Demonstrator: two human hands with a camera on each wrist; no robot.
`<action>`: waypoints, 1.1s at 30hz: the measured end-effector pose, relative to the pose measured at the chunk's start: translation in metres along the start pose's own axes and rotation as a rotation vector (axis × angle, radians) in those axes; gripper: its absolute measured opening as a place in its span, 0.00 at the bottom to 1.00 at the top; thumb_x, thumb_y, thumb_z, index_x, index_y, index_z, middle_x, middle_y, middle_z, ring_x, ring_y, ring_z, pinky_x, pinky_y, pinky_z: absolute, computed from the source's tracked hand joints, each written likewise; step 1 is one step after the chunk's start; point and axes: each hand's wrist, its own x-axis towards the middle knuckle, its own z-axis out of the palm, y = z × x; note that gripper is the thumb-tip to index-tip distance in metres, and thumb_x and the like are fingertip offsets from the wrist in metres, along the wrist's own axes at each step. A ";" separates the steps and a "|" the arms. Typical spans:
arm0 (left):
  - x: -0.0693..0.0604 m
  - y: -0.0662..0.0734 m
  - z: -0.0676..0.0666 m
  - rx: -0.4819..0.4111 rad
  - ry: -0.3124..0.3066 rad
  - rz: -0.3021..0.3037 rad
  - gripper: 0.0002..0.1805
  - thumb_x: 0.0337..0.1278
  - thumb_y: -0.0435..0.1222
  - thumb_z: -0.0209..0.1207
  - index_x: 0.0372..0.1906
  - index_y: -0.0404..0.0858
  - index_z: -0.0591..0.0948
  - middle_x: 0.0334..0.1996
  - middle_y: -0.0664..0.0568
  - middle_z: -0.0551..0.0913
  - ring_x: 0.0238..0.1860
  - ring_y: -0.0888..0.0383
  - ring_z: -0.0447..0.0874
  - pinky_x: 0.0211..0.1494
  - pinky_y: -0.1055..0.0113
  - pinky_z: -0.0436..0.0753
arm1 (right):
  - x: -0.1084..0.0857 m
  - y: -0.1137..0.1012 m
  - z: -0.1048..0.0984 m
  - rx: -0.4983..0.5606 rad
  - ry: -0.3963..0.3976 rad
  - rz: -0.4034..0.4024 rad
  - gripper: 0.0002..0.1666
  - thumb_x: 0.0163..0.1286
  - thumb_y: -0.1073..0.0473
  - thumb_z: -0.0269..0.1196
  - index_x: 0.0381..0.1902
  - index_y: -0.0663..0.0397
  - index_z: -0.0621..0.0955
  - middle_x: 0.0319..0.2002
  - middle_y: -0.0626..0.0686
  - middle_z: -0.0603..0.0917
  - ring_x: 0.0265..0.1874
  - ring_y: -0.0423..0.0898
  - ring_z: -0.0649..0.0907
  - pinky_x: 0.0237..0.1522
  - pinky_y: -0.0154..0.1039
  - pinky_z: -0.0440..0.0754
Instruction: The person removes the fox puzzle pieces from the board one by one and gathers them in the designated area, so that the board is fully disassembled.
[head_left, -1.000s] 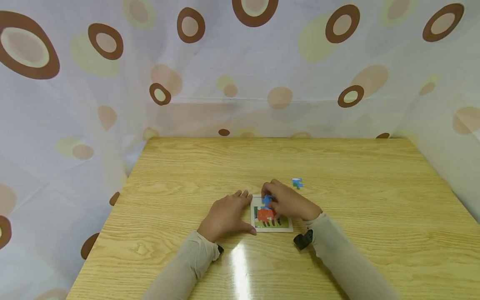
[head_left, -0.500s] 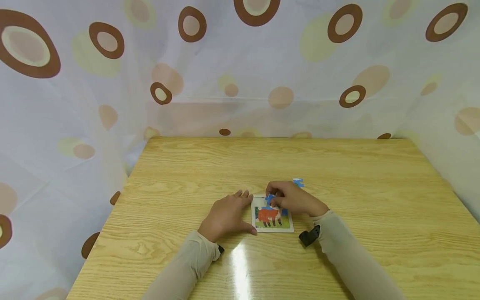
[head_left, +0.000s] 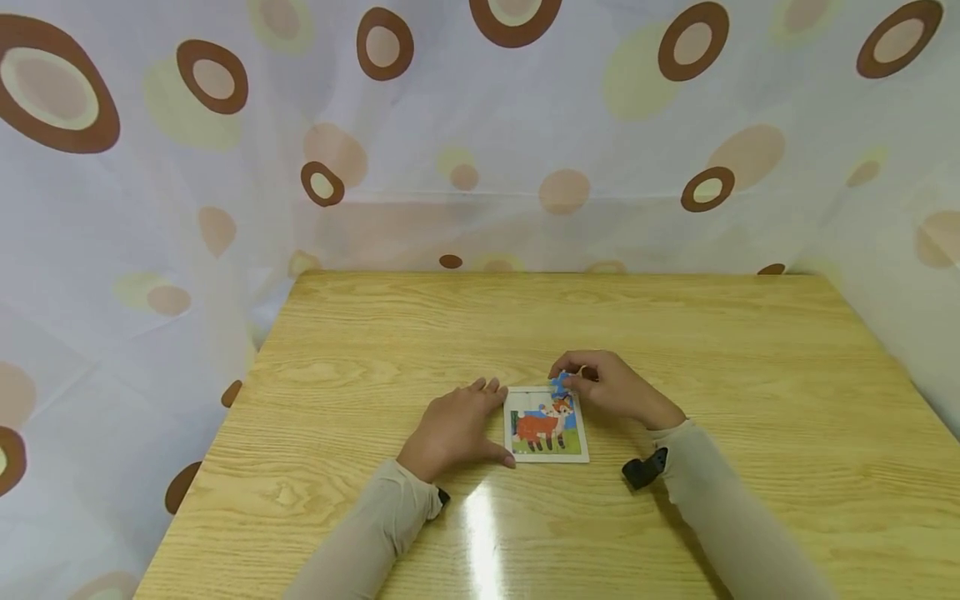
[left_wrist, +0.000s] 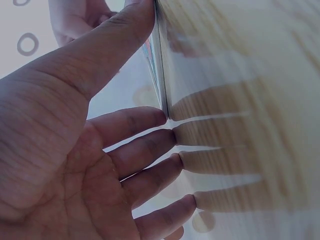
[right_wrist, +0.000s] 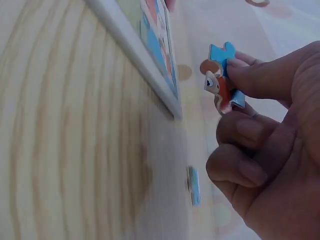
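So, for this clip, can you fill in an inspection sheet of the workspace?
Surface: wood-grain table, a bright glare streak on its near side.
Job's things: white-framed puzzle tray on the table, partly filled with an orange animal picture, gap at upper left; a loose piece lies on the table, visible only in the right wrist view.
Clutter: nothing seen.
Left hand: fingers outstretched, thumb and fingertips at the tray's left edge.
Right hand: pinches a puzzle piece showing blue, orange and an eye, held off the table.
Cables: nothing seen.
Surroundings: pale spotted sheet behind and on both sides of the table.
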 end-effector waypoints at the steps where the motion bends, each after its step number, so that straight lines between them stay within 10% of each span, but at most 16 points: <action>1: 0.000 0.000 0.000 0.000 0.001 0.000 0.58 0.41 0.64 0.76 0.77 0.42 0.70 0.77 0.49 0.65 0.78 0.50 0.61 0.69 0.49 0.75 | -0.002 0.001 -0.003 -0.005 0.002 0.014 0.10 0.77 0.67 0.60 0.50 0.58 0.85 0.42 0.53 0.84 0.27 0.47 0.77 0.32 0.37 0.77; 19: -0.001 0.000 -0.001 -0.020 -0.001 0.001 0.57 0.42 0.61 0.77 0.77 0.41 0.70 0.77 0.48 0.65 0.79 0.49 0.60 0.71 0.49 0.73 | -0.025 0.025 -0.063 -0.207 0.134 0.172 0.02 0.75 0.68 0.62 0.42 0.59 0.82 0.37 0.56 0.81 0.25 0.48 0.75 0.29 0.39 0.75; 33: -0.002 0.001 -0.001 -0.019 0.006 0.009 0.56 0.42 0.62 0.76 0.77 0.41 0.71 0.77 0.48 0.66 0.78 0.49 0.60 0.72 0.49 0.71 | -0.025 0.039 -0.066 -0.348 0.086 0.257 0.05 0.76 0.68 0.60 0.45 0.63 0.81 0.42 0.61 0.82 0.37 0.53 0.82 0.37 0.48 0.81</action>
